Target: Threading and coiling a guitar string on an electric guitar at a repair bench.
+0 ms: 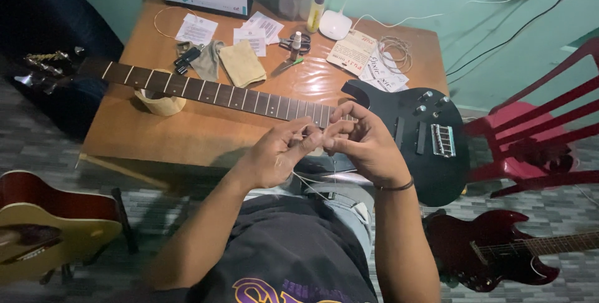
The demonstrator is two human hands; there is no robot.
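1. Two hands meet above the black electric guitar [412,134], near the surface's front edge: left hand [274,153] and right hand [362,144], fingertips touching.
2. Both pinch a thin guitar string [306,184]; it trails down in a loose curve toward the person's lap. Left hand is clenched on the string; right hand's thumb and forefinger grasp it too. Held close to the eyes, probably because the wire is so fine.
3. The guitar lies flat across the surface, body overhanging the right front corner, neck [206,91] propped on a cream roll [161,102] near the left edge, likely to keep it level.
4. Containers: a yellow bottle with dark cap [316,11] stands at the back edge; contents cannot be told.
5. A folded yellow cloth [242,64], paper packets [352,51] and a coiled string [396,50] lie behind the neck.
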